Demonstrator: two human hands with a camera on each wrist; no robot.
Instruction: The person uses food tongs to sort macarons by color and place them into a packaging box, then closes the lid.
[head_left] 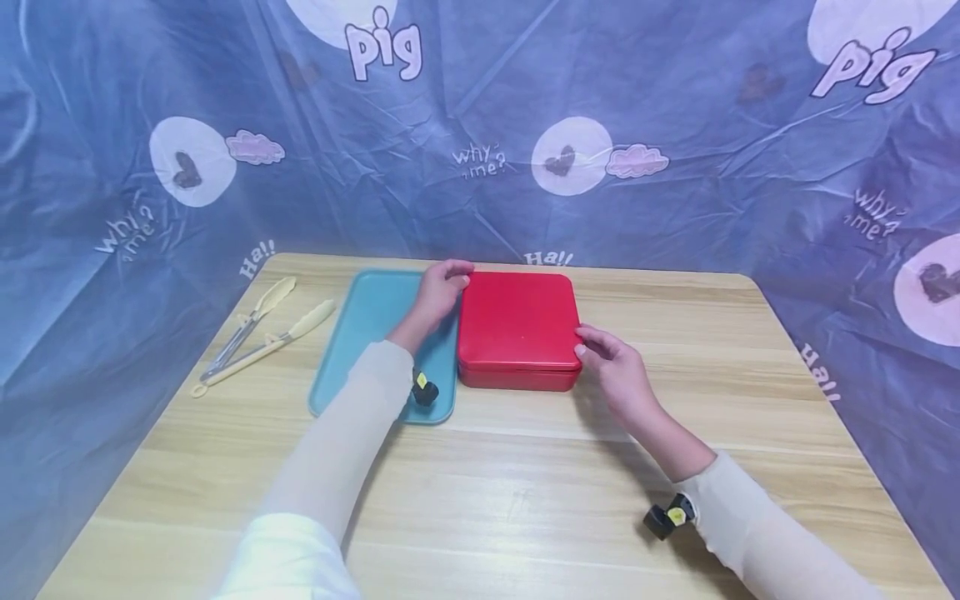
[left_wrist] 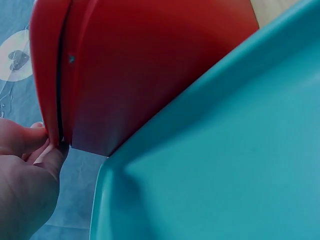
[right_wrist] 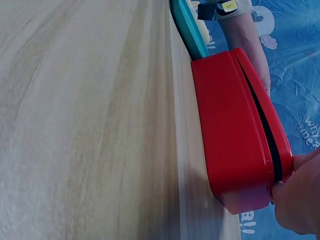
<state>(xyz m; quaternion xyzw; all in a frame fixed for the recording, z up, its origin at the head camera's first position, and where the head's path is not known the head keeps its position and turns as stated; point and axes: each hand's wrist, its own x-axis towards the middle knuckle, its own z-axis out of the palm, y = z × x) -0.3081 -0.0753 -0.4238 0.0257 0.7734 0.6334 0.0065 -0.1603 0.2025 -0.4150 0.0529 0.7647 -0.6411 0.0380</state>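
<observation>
A square red box (head_left: 517,380) sits on the table with its lid (head_left: 519,317) on top. My left hand (head_left: 438,293) pinches the lid's edge at the far left corner, thumb on top and fingers beneath, as the left wrist view shows. On the other side, my right hand (head_left: 622,375) grips the lid near the front right corner. A dark gap (right_wrist: 261,112) runs between lid and box in the right wrist view. The box's inside is hidden.
Left of the box, right against it, lies a teal tray (head_left: 375,321), partly under my left forearm. Cream-tipped tongs (head_left: 281,337) lie spread at the table's left side. A blue printed sheet (head_left: 480,208) hangs behind the wooden table (head_left: 495,500).
</observation>
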